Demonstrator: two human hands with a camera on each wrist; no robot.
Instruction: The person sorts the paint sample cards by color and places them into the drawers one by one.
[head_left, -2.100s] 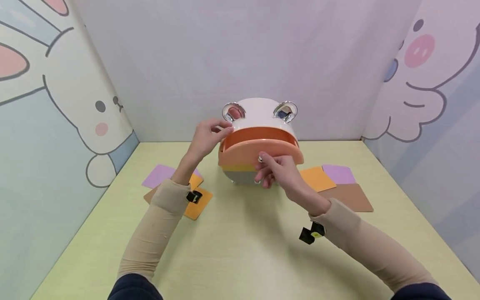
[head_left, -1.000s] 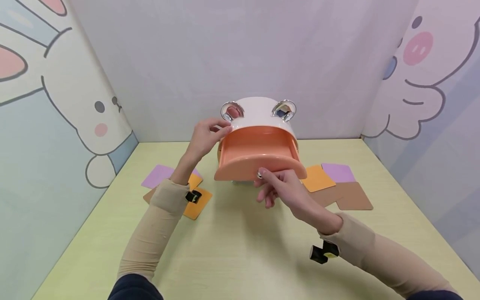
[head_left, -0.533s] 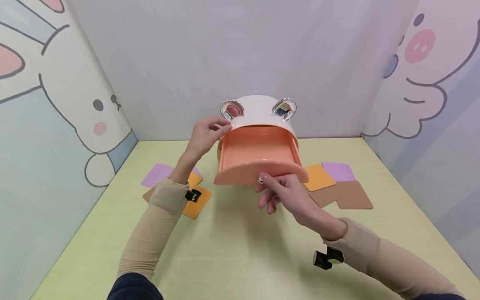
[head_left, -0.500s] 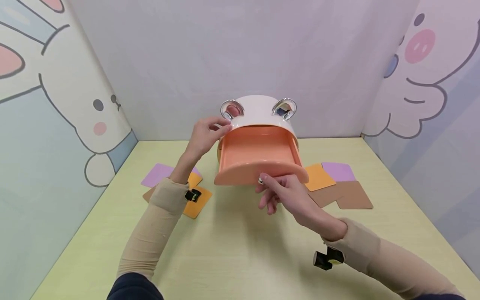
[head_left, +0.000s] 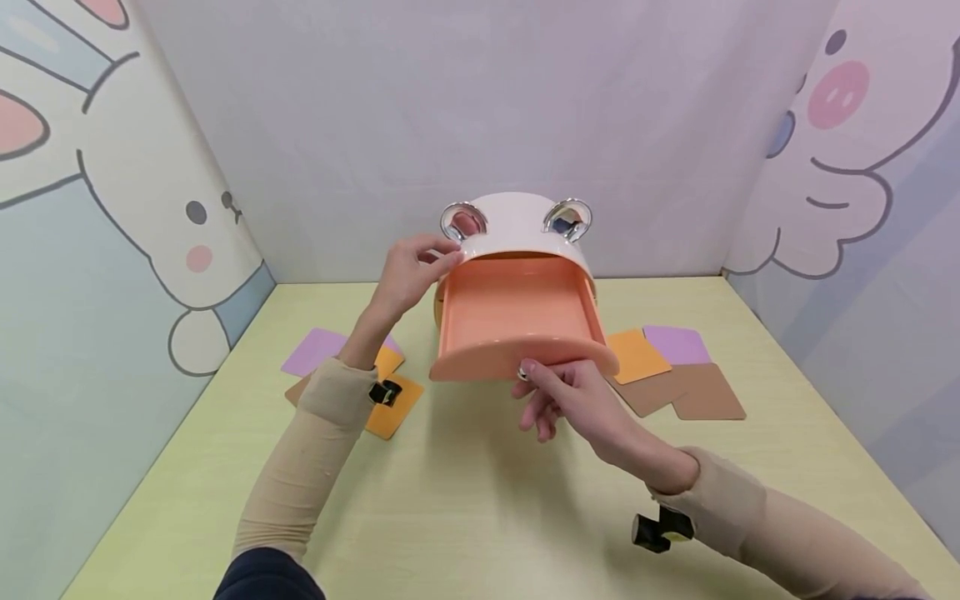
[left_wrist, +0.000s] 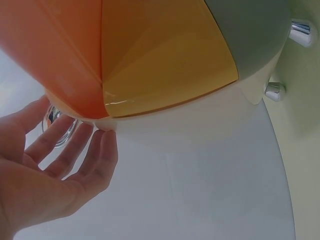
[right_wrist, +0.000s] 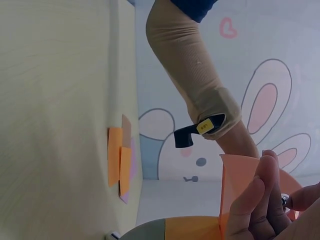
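A rounded storage box [head_left: 516, 223] with a white shell and silver ear-shaped rings stands at the back of the table. Its coral top drawer [head_left: 517, 300] is pulled far out, and the inside looks bare. My right hand [head_left: 581, 408] pinches the drawer's small silver knob [head_left: 522, 374] between thumb and finger, the other fingers curled below. At the shell's left front edge, my left hand [head_left: 408, 275] holds the box with bent fingers. The left wrist view shows those fingertips against the white side, beside a yellow drawer [left_wrist: 160, 60] and a grey one [left_wrist: 252, 35] below the coral drawer.
Purple, orange and brown cards lie left of the box, among them an orange card [head_left: 395, 406]. More lie at right, including a purple card [head_left: 677, 344] and a brown card [head_left: 708, 392]. Walls with cartoon animals enclose the pale table [head_left: 465, 517].
My right hand has drawn the coral drawer outward toward me by its knob, from slightly out to far out. The left hand has kept its place on the box.
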